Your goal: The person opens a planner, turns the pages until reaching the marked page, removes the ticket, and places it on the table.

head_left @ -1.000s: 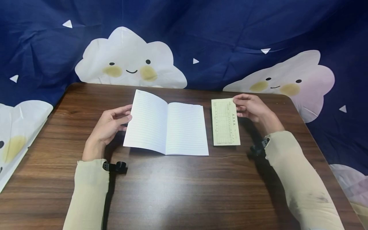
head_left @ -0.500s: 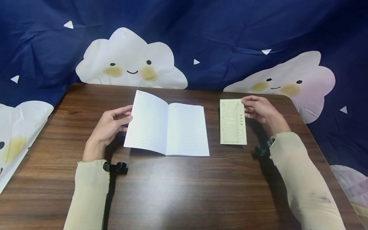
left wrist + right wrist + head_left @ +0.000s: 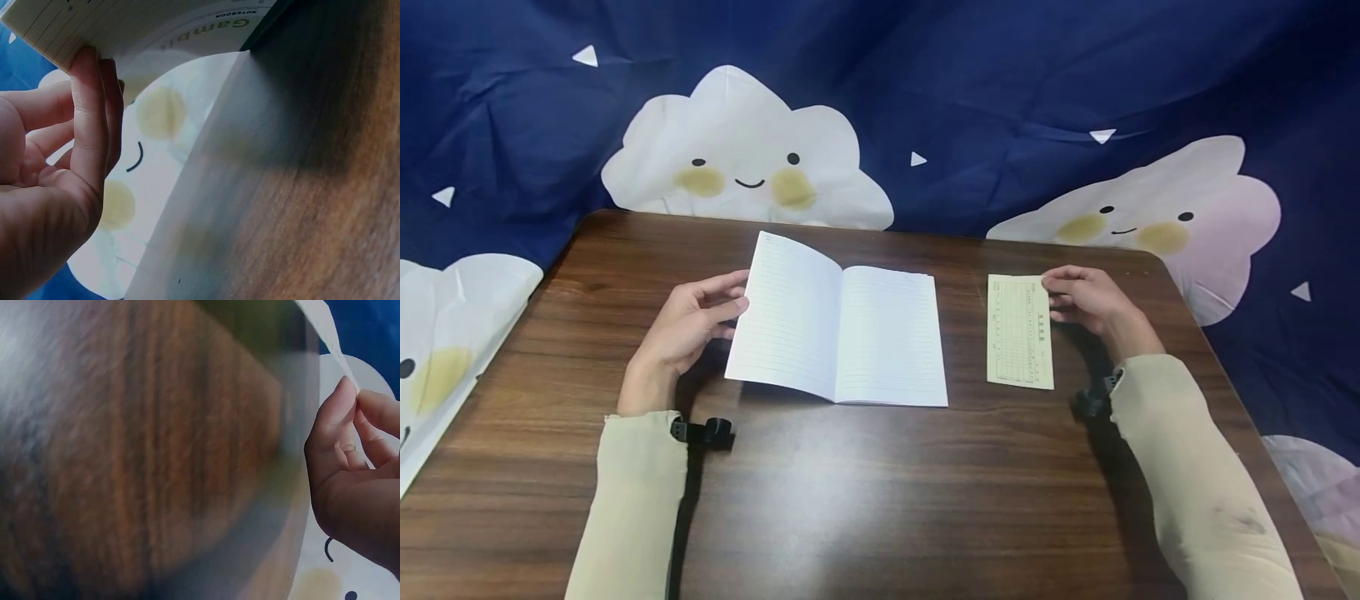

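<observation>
An open notebook (image 3: 891,337) with white ruled pages lies on the brown wooden table (image 3: 880,492). My left hand (image 3: 692,321) holds the outer edge of its left half, which is raised off the tabletop. In the left wrist view, the thumb (image 3: 87,112) presses on that notebook edge, and printed lettering shows on the cover's underside. Right of the notebook, my right hand (image 3: 1093,304) pinches the upper right corner of a pale green printed slip (image 3: 1018,333). In the right wrist view, the slip (image 3: 326,328) appears edge-on between thumb and finger.
A dark blue cloth (image 3: 955,75) with smiling white clouds (image 3: 745,125) hangs behind the table's back edge. A small black camera (image 3: 718,432) sits at the left wrist, another camera (image 3: 1092,402) at the right.
My right hand has moved the green slip to the right, away from the notebook, and then slightly nearer to me. The left hand and the notebook stay in place.
</observation>
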{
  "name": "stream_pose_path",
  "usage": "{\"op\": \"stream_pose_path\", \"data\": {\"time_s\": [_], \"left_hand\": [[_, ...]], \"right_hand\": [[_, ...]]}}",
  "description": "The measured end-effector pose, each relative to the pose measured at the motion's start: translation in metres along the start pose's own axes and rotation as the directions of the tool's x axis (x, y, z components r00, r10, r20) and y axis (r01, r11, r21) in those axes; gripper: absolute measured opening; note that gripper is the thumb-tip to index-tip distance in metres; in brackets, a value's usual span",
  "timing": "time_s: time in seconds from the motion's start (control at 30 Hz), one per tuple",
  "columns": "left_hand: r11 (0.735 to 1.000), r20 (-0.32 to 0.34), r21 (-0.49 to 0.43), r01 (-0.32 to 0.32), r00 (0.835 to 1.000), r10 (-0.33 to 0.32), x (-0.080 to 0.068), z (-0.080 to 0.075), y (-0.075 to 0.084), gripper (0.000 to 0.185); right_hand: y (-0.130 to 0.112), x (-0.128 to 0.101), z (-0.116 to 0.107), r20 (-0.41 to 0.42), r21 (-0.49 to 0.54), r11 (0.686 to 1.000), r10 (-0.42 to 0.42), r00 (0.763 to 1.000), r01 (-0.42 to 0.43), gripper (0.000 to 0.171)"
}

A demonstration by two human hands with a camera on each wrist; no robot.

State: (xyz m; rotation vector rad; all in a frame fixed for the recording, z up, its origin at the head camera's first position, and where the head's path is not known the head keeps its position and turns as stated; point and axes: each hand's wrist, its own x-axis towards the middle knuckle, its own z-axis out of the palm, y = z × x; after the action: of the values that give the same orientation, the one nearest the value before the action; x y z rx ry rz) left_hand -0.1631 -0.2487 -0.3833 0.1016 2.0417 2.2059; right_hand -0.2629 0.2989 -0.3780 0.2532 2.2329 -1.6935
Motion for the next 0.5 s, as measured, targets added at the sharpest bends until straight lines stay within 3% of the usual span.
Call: {"op": "stream_pose_path", "data": {"time_s": [0.5], "left_hand": [[1.0, 0.003, 0.028, 0.006, 1.0, -0.006, 0.0, 0.001, 0.001, 0.051]], "right_hand": [[0.013, 0.008, -0.006, -0.03, -0.205, 0.979, -0.008, 1.0, 0.001, 0.039]]}}
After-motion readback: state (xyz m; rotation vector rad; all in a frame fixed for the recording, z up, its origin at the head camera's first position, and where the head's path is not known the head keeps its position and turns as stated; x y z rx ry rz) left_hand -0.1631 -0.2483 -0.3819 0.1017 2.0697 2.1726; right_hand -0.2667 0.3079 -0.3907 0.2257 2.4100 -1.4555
